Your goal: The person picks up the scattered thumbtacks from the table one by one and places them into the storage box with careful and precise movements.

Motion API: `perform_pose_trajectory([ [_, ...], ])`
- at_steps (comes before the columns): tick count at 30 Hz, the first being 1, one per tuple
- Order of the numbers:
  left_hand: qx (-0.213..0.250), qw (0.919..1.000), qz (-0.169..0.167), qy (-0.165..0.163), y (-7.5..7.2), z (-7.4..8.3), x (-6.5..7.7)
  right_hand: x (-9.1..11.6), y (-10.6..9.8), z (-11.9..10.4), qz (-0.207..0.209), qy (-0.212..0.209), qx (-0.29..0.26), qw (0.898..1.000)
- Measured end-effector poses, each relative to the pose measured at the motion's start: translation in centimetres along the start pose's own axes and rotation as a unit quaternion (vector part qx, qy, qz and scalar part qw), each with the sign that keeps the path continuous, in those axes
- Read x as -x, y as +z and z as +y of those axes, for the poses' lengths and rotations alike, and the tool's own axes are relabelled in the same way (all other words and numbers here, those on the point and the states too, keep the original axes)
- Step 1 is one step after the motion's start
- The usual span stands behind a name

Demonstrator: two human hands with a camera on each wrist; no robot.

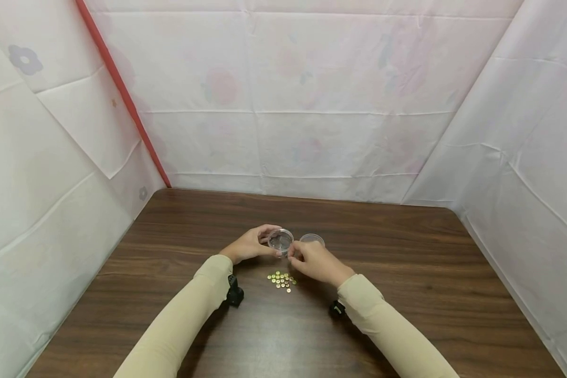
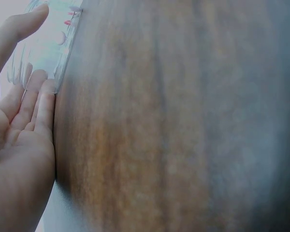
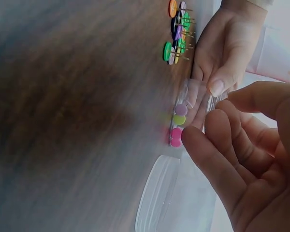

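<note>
My left hand [image 1: 249,245] holds a clear round plastic container [image 1: 281,229], thumb on one side and fingers on the other. A few thumbtacks with pink [image 3: 176,133], lime [image 3: 179,119] and lilac [image 3: 181,109] heads show through its wall. At its rim, the thumb and fingertips of my right hand [image 1: 318,261] come together; whether something is pinched there is hidden. Beside the container, partly behind my right hand, lies a clear round lid [image 1: 312,237]. Nearer to me, loose thumbtacks [image 1: 277,273] lie on their heads, points up, in several colours.
The brown wood-grain table [image 1: 397,294] has rounded far corners. Pale patterned cloth [image 1: 283,147] hangs behind it and along both sides, with a red strip [image 1: 123,89] at the back left. A black device [image 1: 234,292] sits at my left wrist, another [image 1: 337,309] at the right.
</note>
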State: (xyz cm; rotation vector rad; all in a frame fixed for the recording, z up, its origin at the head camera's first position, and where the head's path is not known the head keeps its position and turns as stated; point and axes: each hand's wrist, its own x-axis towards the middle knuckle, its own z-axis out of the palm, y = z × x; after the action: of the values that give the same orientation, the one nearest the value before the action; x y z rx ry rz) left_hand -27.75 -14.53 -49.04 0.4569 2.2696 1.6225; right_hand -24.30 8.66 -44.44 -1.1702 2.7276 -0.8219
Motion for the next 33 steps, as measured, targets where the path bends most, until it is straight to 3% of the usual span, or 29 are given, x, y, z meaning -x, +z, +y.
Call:
perform_pose_trajectory([
  [7,0.006,1.0,-0.002,0.0,0.0,0.2,0.1,0.7,0.2,-0.3,-0.006,-0.01,0.001,1.0],
  [17,0.007,1.0,-0.001,0.0,0.1,0.4,0.1,1.8,0.0,-1.1,-0.062,-0.028,0.019,0.997],
  [33,0.004,1.0,-0.001,0.001,0.0,0.5,0.2,2.3,0.7,-1.2,-0.054,-0.028,0.062,0.996],
])
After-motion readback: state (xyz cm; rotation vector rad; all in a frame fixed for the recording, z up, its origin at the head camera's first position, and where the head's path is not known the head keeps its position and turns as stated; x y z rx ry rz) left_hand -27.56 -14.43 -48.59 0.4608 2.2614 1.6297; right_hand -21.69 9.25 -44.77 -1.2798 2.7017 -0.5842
